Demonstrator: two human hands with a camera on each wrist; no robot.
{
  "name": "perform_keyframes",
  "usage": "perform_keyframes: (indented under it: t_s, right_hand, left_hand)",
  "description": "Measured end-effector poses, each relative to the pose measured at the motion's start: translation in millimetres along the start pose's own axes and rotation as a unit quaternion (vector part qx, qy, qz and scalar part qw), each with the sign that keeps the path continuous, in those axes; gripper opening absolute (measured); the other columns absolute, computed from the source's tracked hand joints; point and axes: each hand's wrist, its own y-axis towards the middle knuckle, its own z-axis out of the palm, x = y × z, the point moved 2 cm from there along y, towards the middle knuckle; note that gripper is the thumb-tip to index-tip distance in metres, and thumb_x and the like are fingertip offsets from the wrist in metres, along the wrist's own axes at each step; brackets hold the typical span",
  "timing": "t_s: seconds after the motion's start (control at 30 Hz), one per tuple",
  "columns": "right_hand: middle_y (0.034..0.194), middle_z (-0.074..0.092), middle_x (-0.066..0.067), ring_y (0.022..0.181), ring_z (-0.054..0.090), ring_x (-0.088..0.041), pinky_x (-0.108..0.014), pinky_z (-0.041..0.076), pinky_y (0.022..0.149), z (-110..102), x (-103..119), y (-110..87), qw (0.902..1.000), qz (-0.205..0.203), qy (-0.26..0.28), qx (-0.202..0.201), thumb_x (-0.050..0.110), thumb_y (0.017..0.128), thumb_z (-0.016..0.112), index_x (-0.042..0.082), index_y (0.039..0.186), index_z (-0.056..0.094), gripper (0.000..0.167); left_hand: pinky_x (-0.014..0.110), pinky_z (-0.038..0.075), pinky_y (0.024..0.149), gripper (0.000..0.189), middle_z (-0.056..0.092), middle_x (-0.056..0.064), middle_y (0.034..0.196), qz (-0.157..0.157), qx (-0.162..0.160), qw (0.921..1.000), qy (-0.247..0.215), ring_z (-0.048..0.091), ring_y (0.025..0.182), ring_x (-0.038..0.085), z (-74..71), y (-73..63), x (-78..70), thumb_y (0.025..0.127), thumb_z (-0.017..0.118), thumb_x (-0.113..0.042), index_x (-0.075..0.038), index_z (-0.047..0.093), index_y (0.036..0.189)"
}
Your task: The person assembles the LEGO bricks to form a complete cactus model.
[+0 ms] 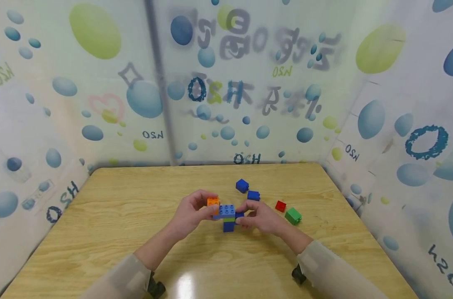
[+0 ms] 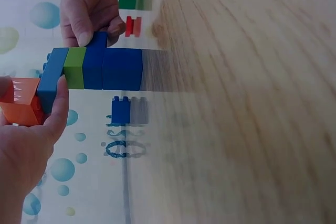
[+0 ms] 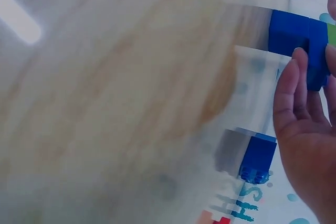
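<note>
A small tower of toy building bricks stands on the table. At its foot is a dark blue brick (image 1: 228,226), with a lime green brick (image 2: 75,68) higher up and a light blue studded brick (image 1: 226,211) across the top. My left hand (image 1: 187,214) pinches an orange brick (image 1: 213,202) at the left end of the light blue one, the thumb along its front. On the other side, my right hand (image 1: 261,216) grips a dark blue brick (image 2: 96,51) that juts out to the right below the green one.
Two loose dark blue bricks (image 1: 242,185) lie behind the tower. To the right of the right hand are a red brick (image 1: 280,206) and a green brick (image 1: 293,216). The wooden table (image 1: 137,187) meets a patterned curtain (image 1: 219,141) at its back and sides.
</note>
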Motion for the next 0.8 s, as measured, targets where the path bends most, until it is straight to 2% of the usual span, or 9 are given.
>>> perform_keyframes:
  t_s: [0.13,0.23,0.4,0.53,0.67,0.8]
  right_hand:
    - [0.124,0.071,-0.01,0.093,0.073,-0.023,-0.036,0.065,0.082,-5.0,3.6,-1.0,0.9991,-0.008,-0.042,0.0,0.026,0.103,0.079,0.014,0.126,0.074,0.026]
    - [0.124,0.074,-0.007,0.098,0.072,-0.024,-0.039,0.064,0.083,-14.2,6.2,-3.3,0.9968,-0.018,-0.076,-0.018,0.031,0.105,0.077,0.014,0.127,0.076,0.027]
    - [0.12,0.075,-0.005,0.104,0.07,-0.032,-0.041,0.06,0.083,-40.2,6.6,-9.9,0.9916,-0.026,-0.106,-0.07,0.037,0.109,0.07,0.013,0.126,0.076,0.03]
    - [0.12,0.075,-0.009,0.099,0.067,-0.038,-0.039,0.058,0.077,-65.5,2.8,-15.6,0.9882,-0.014,-0.115,-0.1,0.035,0.11,0.07,0.012,0.126,0.076,0.029]
    - [0.121,0.076,-0.01,0.096,0.066,-0.032,-0.036,0.057,0.077,-89.6,-7.1,-18.4,0.9822,0.008,-0.141,-0.123,0.034,0.11,0.07,0.008,0.129,0.075,0.033]
    - [0.123,0.075,-0.008,0.102,0.066,-0.023,-0.034,0.057,0.085,-107.9,-19.9,-18.6,0.9753,0.034,-0.172,-0.134,0.032,0.109,0.071,0.01,0.125,0.076,0.029]
  left_hand:
    - [0.036,0.069,0.084,0.036,0.068,0.015,0.124,0.0,0.006,1.0,0.0,0.069,0.105,0.025,-0.8,0.7,1.5,0.103,0.077,-0.012,-0.002,0.067,0.136]
    - [0.036,0.069,0.085,0.037,0.068,0.015,0.125,0.001,0.011,0.9999,-0.002,0.07,0.105,0.025,-1.5,1.8,2.3,0.103,0.078,-0.013,-0.001,0.066,0.136]
    - [0.037,0.069,0.086,0.036,0.068,0.013,0.123,-0.005,0.012,0.9999,-0.008,0.07,0.106,0.025,-2.6,2.8,1.9,0.104,0.077,-0.012,-0.002,0.067,0.136]
    - [0.036,0.069,0.086,0.035,0.068,0.011,0.123,-0.005,0.016,0.9998,-0.008,0.069,0.106,0.026,-3.2,3.3,1.6,0.104,0.076,-0.012,-0.003,0.067,0.137]
    - [0.036,0.069,0.087,0.036,0.068,0.011,0.123,-0.004,0.022,0.9997,-0.008,0.069,0.106,0.026,-3.9,4.0,2.8,0.104,0.076,-0.013,-0.003,0.066,0.138]
    - [0.036,0.069,0.088,0.036,0.067,0.013,0.126,-0.008,0.025,0.9996,-0.012,0.069,0.108,0.027,-3.3,4.2,3.5,0.104,0.076,-0.014,-0.004,0.066,0.138]
